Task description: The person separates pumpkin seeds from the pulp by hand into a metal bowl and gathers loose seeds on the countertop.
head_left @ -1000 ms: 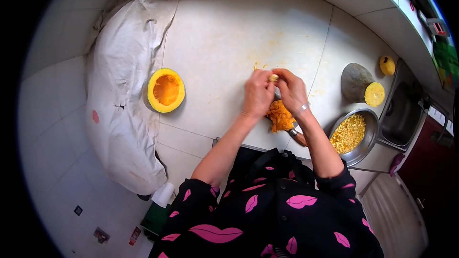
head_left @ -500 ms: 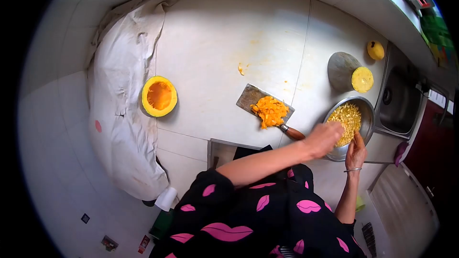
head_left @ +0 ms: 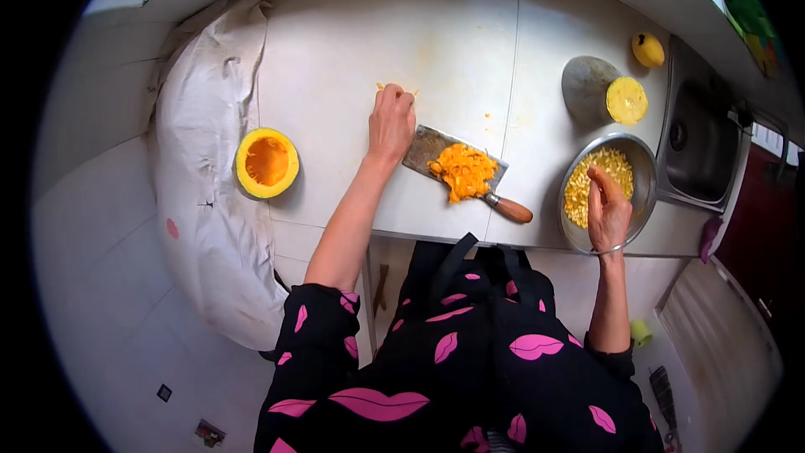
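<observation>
My left hand (head_left: 392, 124) is down on the counter with its fingers bunched over scraps of orange pumpkin pulp (head_left: 380, 85); bits show beside the fingertips. Over the steel bowl (head_left: 644, 201), my right hand (head_left: 610, 214) has its thumb and fingers drawn together, and whether anything is between them cannot be made out. Small yellow-white pieces (head_left: 616, 164) fill much of the bowl. Just right of my left hand lies a cleaver (head_left: 425, 147) with a wooden handle, a heap of orange pumpkin pulp (head_left: 464, 171) on its blade.
A hollowed pumpkin half (head_left: 289, 169) sits at the left beside a white cloth-covered bulk (head_left: 205, 134). Behind the bowl are a cut yellow piece (head_left: 627, 101), a dark round stain-like patch (head_left: 584, 88) and a small yellow fruit (head_left: 647, 50). The sink (head_left: 696, 176) is at the right.
My left hand has left the bowl and moved far left to the scraps on the counter. My right hand has shifted from the bowl's near rim to above its contents. The view has shifted slightly.
</observation>
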The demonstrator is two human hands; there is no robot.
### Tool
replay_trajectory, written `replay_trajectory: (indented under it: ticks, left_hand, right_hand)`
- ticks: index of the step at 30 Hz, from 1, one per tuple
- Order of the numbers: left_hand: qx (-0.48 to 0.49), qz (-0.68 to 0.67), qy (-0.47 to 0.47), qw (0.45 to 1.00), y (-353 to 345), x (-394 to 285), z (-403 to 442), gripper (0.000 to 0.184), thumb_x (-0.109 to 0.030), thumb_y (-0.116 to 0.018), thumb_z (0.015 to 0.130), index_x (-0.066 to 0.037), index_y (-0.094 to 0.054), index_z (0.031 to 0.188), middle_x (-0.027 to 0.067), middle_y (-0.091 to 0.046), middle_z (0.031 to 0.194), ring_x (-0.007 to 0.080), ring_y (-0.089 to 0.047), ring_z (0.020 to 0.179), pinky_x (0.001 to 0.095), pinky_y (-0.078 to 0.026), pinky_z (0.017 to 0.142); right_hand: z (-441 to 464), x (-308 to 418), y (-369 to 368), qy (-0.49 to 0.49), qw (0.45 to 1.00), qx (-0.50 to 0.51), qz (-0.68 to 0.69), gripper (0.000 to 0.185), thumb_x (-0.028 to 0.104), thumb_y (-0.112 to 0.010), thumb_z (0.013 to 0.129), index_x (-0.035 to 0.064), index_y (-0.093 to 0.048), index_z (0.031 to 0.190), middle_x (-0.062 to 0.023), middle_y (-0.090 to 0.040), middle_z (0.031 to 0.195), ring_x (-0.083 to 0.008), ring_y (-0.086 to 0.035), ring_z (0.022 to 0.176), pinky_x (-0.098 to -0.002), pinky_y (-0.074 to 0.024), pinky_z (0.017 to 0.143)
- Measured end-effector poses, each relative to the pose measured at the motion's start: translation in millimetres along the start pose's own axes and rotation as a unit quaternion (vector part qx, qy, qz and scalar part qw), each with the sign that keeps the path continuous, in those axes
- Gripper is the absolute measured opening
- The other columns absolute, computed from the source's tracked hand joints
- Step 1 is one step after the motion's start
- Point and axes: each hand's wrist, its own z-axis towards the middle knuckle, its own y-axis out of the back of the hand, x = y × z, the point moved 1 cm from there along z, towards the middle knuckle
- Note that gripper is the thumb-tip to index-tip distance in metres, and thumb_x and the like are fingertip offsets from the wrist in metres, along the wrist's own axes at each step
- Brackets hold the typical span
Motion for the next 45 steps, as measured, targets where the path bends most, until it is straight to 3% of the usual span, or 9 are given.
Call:
replay_trajectory:
  ticks: [3,9,17,29,33,39,40,42,45]
  left_hand:
    - [0.046,0.031,-0.006,0.998,-8.7,1.2,0.1,0.013,0.005,-0.057,0.069,-0.001,-0.058,0.08,0.0109,-0.051,0.09,0.0289,-0.052,0.087,0.0382,-0.049,0.069]
    - [0.041,0.036,-0.007,0.998,-10.6,-1.5,5.2,0.008,0.004,-0.052,0.068,-0.001,-0.053,0.075,0.0145,-0.051,0.081,0.033,-0.052,0.08,0.0418,-0.046,0.068]
    - [0.089,0.074,-0.016,0.993,-16.4,1.7,9.7,0.016,0.002,-0.055,0.067,-0.002,-0.05,0.081,0.0159,-0.049,0.085,0.0351,-0.051,0.084,0.0441,-0.046,0.07]
    - [0.142,0.071,-0.023,0.987,-13.4,-7.1,10.0,0.017,0.002,-0.053,0.07,-0.003,-0.053,0.086,0.0157,-0.05,0.09,0.0342,-0.051,0.089,0.0435,-0.048,0.073]
    - [0.166,0.069,-0.031,0.983,-10.1,-8.8,9.4,0.02,0.003,-0.052,0.07,-0.004,-0.055,0.089,0.0155,-0.05,0.091,0.034,-0.051,0.09,0.0433,-0.048,0.072]
    - [0.149,0.039,-0.05,0.987,-15.7,-1.7,6.7,0.009,0.001,-0.054,0.068,-0.004,-0.05,0.075,0.0161,-0.049,0.081,0.0356,-0.05,0.082,0.044,-0.043,0.07]
    - [0.191,0.052,-0.034,0.98,-11.5,-3.4,9.7,0.012,0.003,-0.05,0.07,-0.003,-0.053,0.08,0.0181,-0.051,0.086,0.0372,-0.05,0.085,0.0465,-0.044,0.071]
    - [0.163,-0.001,0.0,0.987,-12.1,0.0,13.5,0.004,0.001,-0.052,0.066,-0.002,-0.052,0.069,0.0162,-0.052,0.074,0.0349,-0.052,0.073,0.0429,-0.045,0.066]
    - [0.155,-0.076,0.102,0.98,-18.8,13.7,17.4,0.003,0.0,-0.057,0.065,-0.003,-0.056,0.066,0.0086,-0.057,0.063,0.0203,-0.055,0.058,0.0311,-0.046,0.055]
  right_hand:
    - [-2.3,-5.0,-1.9,-0.013,1.0,-0.004,0.007,0.021,0.005,-0.052,0.088,-0.0016,-0.062,0.106,-0.0132,-0.066,0.097,-0.0177,-0.063,0.09,-0.0277,-0.048,0.08]
    - [-12.4,-20.9,-8.5,-0.04,0.998,-0.026,0.045,0.02,0.002,-0.053,0.085,-0.002,-0.062,0.103,-0.013,-0.067,0.093,-0.018,-0.065,0.085,-0.0269,-0.05,0.075]
    - [-22.0,-3.4,-28.9,-0.043,0.993,-0.028,0.105,0.019,0.003,-0.053,0.085,-0.0033,-0.063,0.1,-0.0127,-0.066,0.087,-0.0168,-0.064,0.08,-0.0266,-0.049,0.074]
    - [-40.1,-29.5,-14.4,-0.093,0.991,-0.051,0.08,0.019,0.003,-0.051,0.087,-0.0038,-0.063,0.101,-0.0088,-0.067,0.089,-0.0131,-0.062,0.084,-0.0251,-0.0489,0.076]
    - [-49.9,-44.6,-11.4,-0.098,0.986,-0.09,0.105,0.019,0.005,-0.053,0.085,-0.0014,-0.064,0.098,-0.012,-0.068,0.088,-0.0167,-0.065,0.081,-0.0267,-0.0497,0.073]
    - [-60.4,-71.2,-3.4,-0.14,0.975,-0.121,0.121,0.019,0.006,-0.053,0.085,-0.0027,-0.064,0.098,-0.0125,-0.068,0.085,-0.0178,-0.066,0.081,-0.0277,-0.05,0.074]
    - [-60.4,-77.7,-1.0,-0.15,0.972,-0.121,0.131,0.019,0.006,-0.053,0.085,-0.0029,-0.064,0.098,-0.0125,-0.068,0.085,-0.018,-0.066,0.081,-0.0279,-0.05,0.074]
    - [-58.9,-93.6,5.2,-0.158,0.973,-0.124,0.112,0.02,0.008,-0.053,0.085,-0.0034,-0.064,0.096,-0.0123,-0.068,0.084,-0.0184,-0.066,0.078,-0.0279,-0.05,0.072]
    - [-51.2,-121.0,16.9,-0.16,0.976,-0.118,0.089,0.02,0.01,-0.052,0.084,-0.0012,-0.065,0.095,-0.0135,-0.068,0.082,-0.0191,-0.066,0.076,-0.0292,-0.0499,0.07]
